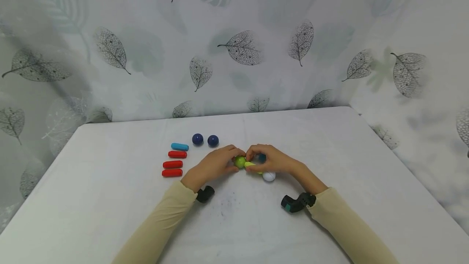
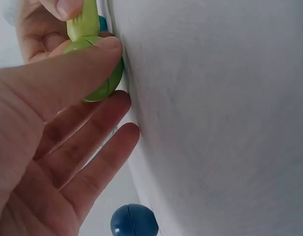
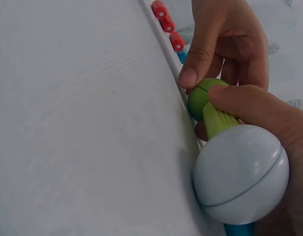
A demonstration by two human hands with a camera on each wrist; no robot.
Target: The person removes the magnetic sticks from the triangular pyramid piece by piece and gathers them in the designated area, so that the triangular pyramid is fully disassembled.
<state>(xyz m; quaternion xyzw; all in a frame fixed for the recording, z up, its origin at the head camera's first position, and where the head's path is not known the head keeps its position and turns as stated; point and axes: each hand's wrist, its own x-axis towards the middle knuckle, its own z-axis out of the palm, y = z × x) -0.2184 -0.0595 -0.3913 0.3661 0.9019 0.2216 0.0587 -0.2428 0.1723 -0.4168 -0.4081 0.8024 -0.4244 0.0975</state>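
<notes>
My left hand (image 1: 214, 166) pinches a glossy green ball (image 1: 239, 162) between thumb and fingers, low over the table. From the other side, my right hand (image 1: 276, 159) pinches a short yellow-green ribbed rod (image 3: 218, 121), whose end meets the ball. Whether the two are joined, I cannot tell. A white ball (image 3: 242, 172) with a seam line sits at the rod's other end, below the right hand. Beside it, a blue piece (image 3: 239, 229) shows partly in the right wrist view. Under the right fingers, a dark blue-teal piece (image 1: 261, 158) is mostly hidden.
Left of the hands, several red rods (image 1: 172, 164) and one blue rod (image 1: 180, 147) lie in a column. Two dark blue balls (image 1: 198, 139) stand behind the left hand. Everything rests on a white-covered table (image 1: 110, 199), with a leaf-patterned curtain (image 1: 234, 48) behind.
</notes>
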